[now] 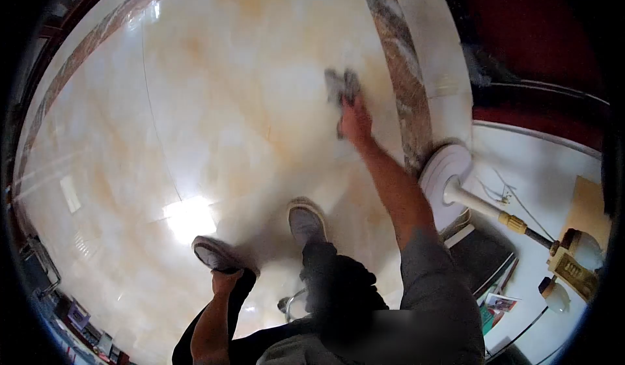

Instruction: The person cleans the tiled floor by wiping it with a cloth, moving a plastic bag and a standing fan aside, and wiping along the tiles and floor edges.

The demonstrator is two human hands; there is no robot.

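Observation:
A crumpled grey cloth (338, 85) is in my right hand (356, 121), whose fingers are wrapped round it, over the glossy cream floor (247, 59). The cloth is slightly blurred, and part of it hangs below the hand. Down at the lower left, my left hand (226, 282) is at my ankle, just behind the left shoe (213, 254); its fingers look closed round the dark trouser leg. My other shoe (306, 223) stands flat on the floor between the two hands.
A white round fan base (448, 176) with a pole stands right of my right forearm. Beyond it are a black box (480, 261) and papers on a white surface. A brown marble strip (403, 72) crosses the floor. Shelved items (78, 316) line the lower left.

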